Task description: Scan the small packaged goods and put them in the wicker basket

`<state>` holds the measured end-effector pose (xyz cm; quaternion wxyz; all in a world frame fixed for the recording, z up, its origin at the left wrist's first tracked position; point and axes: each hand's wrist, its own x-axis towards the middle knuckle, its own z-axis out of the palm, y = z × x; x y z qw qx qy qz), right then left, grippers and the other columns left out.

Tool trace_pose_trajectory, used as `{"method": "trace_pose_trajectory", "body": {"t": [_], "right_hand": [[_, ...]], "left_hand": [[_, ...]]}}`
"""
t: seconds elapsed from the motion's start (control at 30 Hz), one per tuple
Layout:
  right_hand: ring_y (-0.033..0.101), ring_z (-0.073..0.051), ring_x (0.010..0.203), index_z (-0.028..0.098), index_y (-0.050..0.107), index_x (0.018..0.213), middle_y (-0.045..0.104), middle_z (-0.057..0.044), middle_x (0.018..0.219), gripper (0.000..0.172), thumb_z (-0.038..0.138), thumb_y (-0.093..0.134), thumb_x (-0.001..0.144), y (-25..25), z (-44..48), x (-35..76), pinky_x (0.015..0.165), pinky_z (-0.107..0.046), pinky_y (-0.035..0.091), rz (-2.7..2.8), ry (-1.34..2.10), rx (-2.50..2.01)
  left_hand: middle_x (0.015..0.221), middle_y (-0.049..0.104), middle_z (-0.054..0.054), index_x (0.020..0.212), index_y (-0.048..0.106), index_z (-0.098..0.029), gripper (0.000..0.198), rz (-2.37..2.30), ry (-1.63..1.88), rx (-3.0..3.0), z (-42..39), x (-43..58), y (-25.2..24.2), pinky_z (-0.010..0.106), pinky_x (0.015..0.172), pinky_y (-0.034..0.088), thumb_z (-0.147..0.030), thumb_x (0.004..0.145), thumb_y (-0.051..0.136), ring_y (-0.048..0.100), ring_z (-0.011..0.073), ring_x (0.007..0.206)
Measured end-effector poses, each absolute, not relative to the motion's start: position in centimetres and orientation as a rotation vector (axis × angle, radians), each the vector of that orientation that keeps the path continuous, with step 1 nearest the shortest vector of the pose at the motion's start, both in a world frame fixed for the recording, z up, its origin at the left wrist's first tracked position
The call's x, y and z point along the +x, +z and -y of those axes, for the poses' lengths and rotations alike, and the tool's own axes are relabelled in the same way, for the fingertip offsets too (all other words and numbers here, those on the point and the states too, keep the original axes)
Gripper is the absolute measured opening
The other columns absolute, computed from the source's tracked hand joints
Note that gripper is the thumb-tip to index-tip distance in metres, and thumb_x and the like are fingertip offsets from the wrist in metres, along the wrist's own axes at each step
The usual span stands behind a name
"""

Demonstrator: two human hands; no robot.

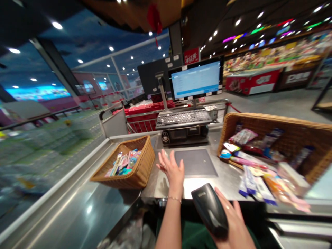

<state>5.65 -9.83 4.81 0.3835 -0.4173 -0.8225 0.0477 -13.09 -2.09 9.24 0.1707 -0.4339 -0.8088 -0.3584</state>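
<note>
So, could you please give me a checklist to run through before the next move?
1. Black handheld scanner in right hand: ok, held.
2. Left hand free: ok, seemingly empty.
3. Black-framed monitor on: ok, lit blue.
4. Monitor text: cannot tell, too small.
5. Small colourful items inside smaller tan wicker basket: ok.
6. White-and-blue packets inside larger brown wicker basket: not ok, lying outside on silver metal counter.

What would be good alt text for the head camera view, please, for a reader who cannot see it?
A person's right hand holds a black handheld scanner while the left hand is open and empty above a metal counter. A smaller wicker basket of goods sits to the left and a larger basket to the right, with a keyboard and lit monitor behind.
</note>
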Motion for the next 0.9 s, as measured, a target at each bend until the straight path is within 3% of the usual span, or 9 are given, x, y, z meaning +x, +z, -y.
{"method": "trace_pose_trajectory", "body": {"t": [0.4, 0.9], "right_hand": [[0.048, -0.037, 0.134, 0.016, 0.041, 0.134, 0.058, -0.020, 0.137, 0.052, 0.025, 0.040, 0.082, 4.9, 9.8, 6.8, 0.106, -0.066, 0.031, 2.086, 0.176, -1.150], [0.048, -0.028, 0.135, 0.016, 0.046, 0.132, 0.056, -0.014, 0.141, 0.054, 0.025, 0.042, 0.079, 4.0, 9.8, 9.1, 0.115, -0.055, 0.023, 2.021, 0.161, -1.280]], "left_hand": [[0.156, 0.030, 0.019, 0.131, 0.055, -0.021, 0.048, 2.334, -0.958, -1.300, 1.1, -10.7, 9.2, 0.069, 0.111, 0.023, -0.030, 0.084, 0.060, 0.020, 0.0367, 0.147], [0.157, 0.027, 0.017, 0.131, 0.054, -0.022, 0.047, 2.291, -0.972, -1.462, 0.2, -7.0, 9.3, 0.069, 0.112, 0.021, -0.029, 0.085, 0.058, 0.018, 0.0351, 0.148]]}}
